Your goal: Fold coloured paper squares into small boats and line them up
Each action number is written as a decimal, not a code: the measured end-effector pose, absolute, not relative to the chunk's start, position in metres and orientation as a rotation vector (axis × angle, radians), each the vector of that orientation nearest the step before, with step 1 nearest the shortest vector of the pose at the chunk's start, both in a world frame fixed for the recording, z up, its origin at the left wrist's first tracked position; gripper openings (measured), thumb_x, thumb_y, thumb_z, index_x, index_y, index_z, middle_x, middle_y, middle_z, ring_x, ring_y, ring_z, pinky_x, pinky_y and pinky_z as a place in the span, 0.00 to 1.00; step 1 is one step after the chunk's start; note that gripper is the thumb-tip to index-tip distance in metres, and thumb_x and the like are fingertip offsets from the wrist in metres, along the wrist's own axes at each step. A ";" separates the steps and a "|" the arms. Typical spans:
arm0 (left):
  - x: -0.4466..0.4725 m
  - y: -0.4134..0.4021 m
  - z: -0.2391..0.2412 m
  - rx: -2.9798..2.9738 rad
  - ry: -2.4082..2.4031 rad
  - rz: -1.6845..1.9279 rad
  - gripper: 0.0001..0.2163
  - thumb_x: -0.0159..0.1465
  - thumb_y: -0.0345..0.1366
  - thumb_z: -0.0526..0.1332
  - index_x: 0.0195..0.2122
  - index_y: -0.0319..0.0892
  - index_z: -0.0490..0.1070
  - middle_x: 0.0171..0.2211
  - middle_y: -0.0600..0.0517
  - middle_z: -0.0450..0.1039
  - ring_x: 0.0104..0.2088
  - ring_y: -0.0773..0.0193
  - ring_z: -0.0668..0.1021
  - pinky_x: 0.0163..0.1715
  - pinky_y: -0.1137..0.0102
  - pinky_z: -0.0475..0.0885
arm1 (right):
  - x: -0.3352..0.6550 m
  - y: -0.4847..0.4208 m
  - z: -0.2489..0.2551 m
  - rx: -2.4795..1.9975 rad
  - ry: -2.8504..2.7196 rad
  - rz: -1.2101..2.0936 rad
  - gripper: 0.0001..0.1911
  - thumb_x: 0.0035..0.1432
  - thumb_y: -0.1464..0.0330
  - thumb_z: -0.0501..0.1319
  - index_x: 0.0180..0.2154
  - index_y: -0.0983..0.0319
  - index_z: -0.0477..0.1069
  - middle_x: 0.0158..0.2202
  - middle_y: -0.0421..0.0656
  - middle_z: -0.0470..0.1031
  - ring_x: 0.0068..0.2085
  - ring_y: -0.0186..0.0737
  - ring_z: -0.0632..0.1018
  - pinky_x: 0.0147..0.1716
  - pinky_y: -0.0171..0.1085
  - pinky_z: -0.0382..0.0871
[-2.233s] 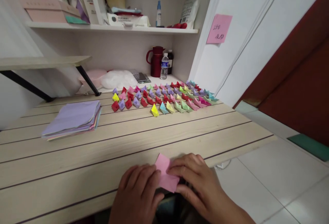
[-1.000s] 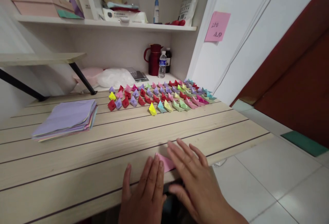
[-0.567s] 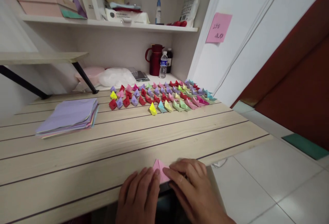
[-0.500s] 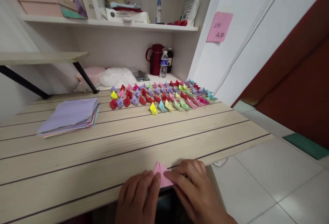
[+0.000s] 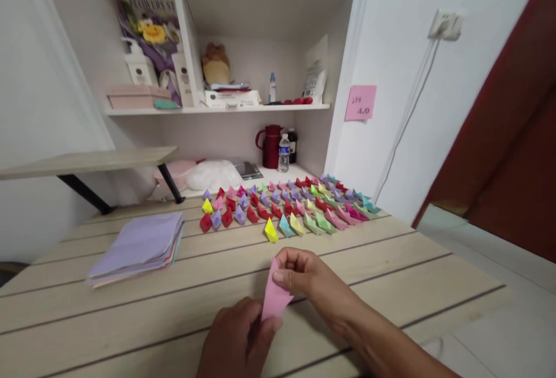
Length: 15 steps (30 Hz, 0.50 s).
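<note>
Pink folded paper (image 5: pixel 275 297) lifted off the bench (image 5: pixel 391 262), now pinched between both hands at lower centre of the frame.

A moment ago pressed flat at the bench's near edge; now raised upright, right hand (image 5: pixel 304 276) closed on its top corner with thumb and forefinger, left hand (image 5: pixel 238 340) closed on its lower end. Flat creasing seemingly over, shaping in the air under way. Beyond, at mid-frame, rows of small coloured paper boats (image 5: pixel 286 207); at left, stack of pastel sheets (image 5: pixel 139 248) lying untouched.

Paper stack (image 5: pixel 139 246) left on table (image 5: pixel 391 262), folded boats (image 5: pixel 286 204) behind, right.
</note>
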State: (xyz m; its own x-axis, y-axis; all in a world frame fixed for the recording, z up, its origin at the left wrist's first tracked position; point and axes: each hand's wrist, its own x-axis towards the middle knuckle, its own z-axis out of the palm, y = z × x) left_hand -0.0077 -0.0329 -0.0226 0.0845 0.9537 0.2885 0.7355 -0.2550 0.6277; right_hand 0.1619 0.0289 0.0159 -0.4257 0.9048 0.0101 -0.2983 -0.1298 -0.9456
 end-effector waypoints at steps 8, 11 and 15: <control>-0.027 0.056 0.000 1.012 1.306 1.295 0.33 0.55 0.70 0.51 0.33 0.42 0.74 0.24 0.49 0.77 0.31 0.55 0.79 0.34 0.64 0.71 | 0.135 0.096 0.028 -0.650 -1.164 1.682 0.22 0.37 0.56 0.77 0.25 0.63 0.70 0.22 0.36 0.69 0.25 0.31 0.67 0.30 0.32 0.58; -0.023 0.066 -0.008 0.979 1.244 1.250 0.35 0.51 0.72 0.54 0.34 0.40 0.74 0.24 0.48 0.76 0.23 0.59 0.77 0.26 0.66 0.71 | 0.126 0.097 0.012 -0.663 -1.118 1.632 0.24 0.35 0.56 0.77 0.24 0.63 0.69 0.21 0.35 0.68 0.24 0.30 0.65 0.28 0.33 0.55; -0.018 0.056 -0.014 1.049 1.216 1.269 0.25 0.44 0.59 0.71 0.29 0.39 0.74 0.20 0.54 0.72 0.20 0.69 0.72 0.23 0.73 0.67 | 0.126 0.093 -0.001 -0.671 -1.095 1.592 0.22 0.35 0.57 0.77 0.25 0.63 0.71 0.20 0.34 0.67 0.23 0.29 0.62 0.27 0.32 0.52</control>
State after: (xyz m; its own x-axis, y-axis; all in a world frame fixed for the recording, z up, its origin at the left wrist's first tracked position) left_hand -0.0184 0.0562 -0.0141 -0.0753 0.9951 -0.0646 -0.1068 0.0564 0.9927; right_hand 0.1256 0.0926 -0.0012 -0.3005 0.9481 0.1038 -0.4362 -0.0398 -0.8990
